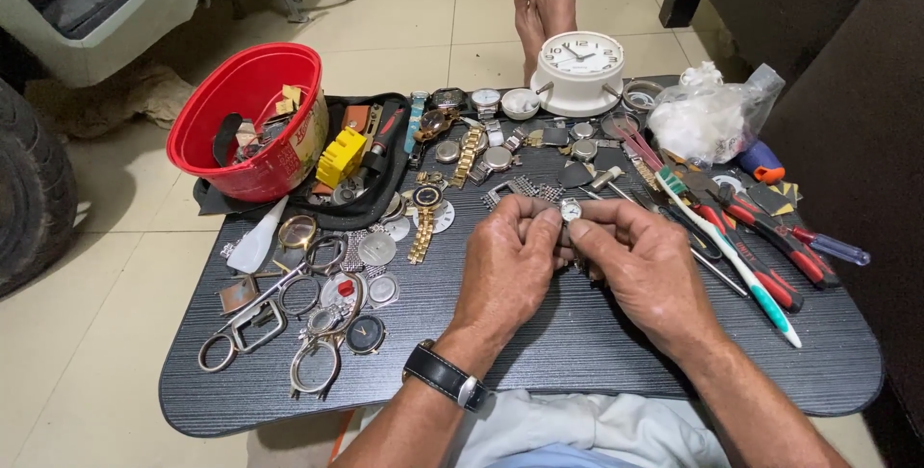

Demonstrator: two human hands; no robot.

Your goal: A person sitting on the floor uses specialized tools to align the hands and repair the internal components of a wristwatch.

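Pinching small watch (571, 209) between both hands

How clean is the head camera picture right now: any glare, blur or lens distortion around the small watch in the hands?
Head view: light is even and soft, with faint shadows under both hands; the small watch between the left hand and right hand is sharp. Slight sheen on the dark board and the white clock face, not blown out. Wide-angle bending shows at the edges, on the tyre.
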